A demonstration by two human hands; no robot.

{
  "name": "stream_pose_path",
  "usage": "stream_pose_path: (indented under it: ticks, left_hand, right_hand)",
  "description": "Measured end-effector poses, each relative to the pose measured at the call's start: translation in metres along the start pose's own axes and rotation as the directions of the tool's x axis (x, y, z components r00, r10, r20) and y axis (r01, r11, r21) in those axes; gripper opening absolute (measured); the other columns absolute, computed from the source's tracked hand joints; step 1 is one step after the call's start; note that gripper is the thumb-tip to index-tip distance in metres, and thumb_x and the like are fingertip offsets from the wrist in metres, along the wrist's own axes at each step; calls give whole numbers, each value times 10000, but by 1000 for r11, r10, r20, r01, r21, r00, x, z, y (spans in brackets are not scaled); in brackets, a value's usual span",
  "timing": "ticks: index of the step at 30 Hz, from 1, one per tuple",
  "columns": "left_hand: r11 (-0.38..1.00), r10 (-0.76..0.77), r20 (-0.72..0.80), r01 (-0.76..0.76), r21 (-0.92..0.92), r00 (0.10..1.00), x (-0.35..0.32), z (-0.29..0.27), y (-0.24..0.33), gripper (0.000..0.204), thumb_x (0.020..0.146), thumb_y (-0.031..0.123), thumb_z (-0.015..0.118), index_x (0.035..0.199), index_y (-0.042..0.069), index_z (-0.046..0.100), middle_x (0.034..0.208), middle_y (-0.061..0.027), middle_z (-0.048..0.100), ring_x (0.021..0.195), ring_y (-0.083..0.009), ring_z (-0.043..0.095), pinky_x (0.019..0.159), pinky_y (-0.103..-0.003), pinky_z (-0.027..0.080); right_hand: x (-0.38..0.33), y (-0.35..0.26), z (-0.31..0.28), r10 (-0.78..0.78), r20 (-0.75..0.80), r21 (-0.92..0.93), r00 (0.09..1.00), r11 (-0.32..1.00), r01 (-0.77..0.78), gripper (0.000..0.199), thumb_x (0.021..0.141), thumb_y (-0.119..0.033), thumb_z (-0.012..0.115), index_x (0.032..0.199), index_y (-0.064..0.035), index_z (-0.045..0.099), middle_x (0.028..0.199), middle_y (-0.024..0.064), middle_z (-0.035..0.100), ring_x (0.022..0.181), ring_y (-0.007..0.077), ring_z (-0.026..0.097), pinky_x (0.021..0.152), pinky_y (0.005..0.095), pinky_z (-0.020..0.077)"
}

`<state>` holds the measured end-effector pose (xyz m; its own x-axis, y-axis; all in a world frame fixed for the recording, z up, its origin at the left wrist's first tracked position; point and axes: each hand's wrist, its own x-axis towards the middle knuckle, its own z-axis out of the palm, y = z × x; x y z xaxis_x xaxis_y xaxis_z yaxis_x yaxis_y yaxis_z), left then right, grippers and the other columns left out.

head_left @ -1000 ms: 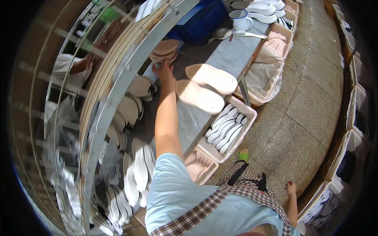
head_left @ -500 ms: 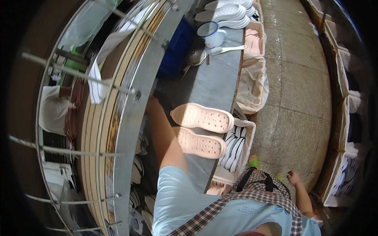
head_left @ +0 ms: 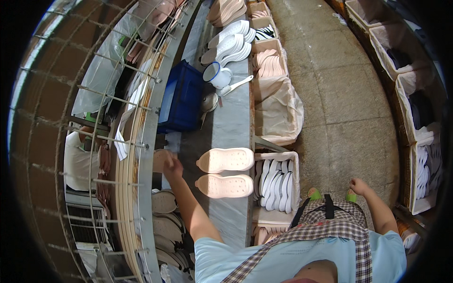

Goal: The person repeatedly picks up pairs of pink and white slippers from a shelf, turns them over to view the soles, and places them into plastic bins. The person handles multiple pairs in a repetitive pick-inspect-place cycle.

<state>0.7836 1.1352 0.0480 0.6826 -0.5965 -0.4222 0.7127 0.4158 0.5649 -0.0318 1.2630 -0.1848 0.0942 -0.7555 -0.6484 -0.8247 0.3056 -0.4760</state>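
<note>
On the left, my left hand is closed on the end of a pale shoe sole, partly hidden under the metal ledge and in shade. To its right, two pale pink shoe soles with rows of small holes lie side by side on the grey bench. My right hand hangs away from the bench over the aisle floor, fingers curled, with nothing visible in it.
A blue bin, an enamel mug and a white-handled brush stand farther up the bench. White soles are stacked beyond. Lined baskets of soles flank the bench; wire mesh runs along the left.
My left hand has come back from deeper under the ledge and now shows with a pale sole. The view has shifted; the two pink soles still lie together on the bench.
</note>
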Motion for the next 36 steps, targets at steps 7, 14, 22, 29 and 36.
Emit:
stream_pose_path:
  ticks: [7, 14, 22, 29, 36]
  left_hand:
    - [963, -261, 200, 242, 116, 944, -276, 39, -113, 440, 874, 160, 581, 1229, -48, 426, 1247, -236, 415, 1085, -427, 411, 808, -365, 545]
    - [717, -692, 408, 633, 292, 596, -456, 10, -254, 465, 810, 94, 552, 1252, -26, 465, 1292, -209, 446, 1195, -406, 389, 870, -380, 482]
    - [591, -803, 469, 391, 706, 368, -526, -3, -326, 595, 833, 176, 651, 1302, -46, 360, 1180, -164, 551, 1038, -265, 583, 850, -386, 500]
    - [737, -564, 538, 88, 670, 627, -523, 40, -337, 545, 954, 258, 474, 1351, -56, 271, 1305, -191, 450, 1152, -302, 507, 946, -404, 455]
    - [728, -678, 563, 323, 604, 473, -517, 73, -333, 609, 963, 440, 376, 1357, -19, 308, 1295, -185, 471, 1146, -313, 513, 960, -427, 442]
  right_hand:
    - [40, -119, -86, -416, -256, 462, 873, 740, 488, 269, 829, -216, 603, 1014, -21, 584, 886, 79, 604, 813, 156, 558, 720, 314, 460]
    - [-47, -219, -139, -623, 47, 976, 781, 196, 98, 695, 917, -529, 438, 1446, -166, 171, 1378, 112, 405, 1247, 267, 397, 953, 490, 364]
    - [-122, -156, -165, -683, -270, 958, 679, -262, 118, 903, 803, -378, 656, 1431, -112, 64, 1403, 141, 299, 1294, 255, 357, 1049, 399, 368]
    - [-159, -135, -169, -686, -238, 971, 687, -148, 188, 938, 772, -323, 658, 1416, -66, 27, 1389, 187, 257, 1279, 296, 366, 1011, 409, 415]
    - [-170, -128, -167, -668, -104, 988, 737, -152, 1, 798, 822, -305, 617, 1396, -24, 141, 1308, 179, 396, 1216, 274, 444, 1011, 390, 408]
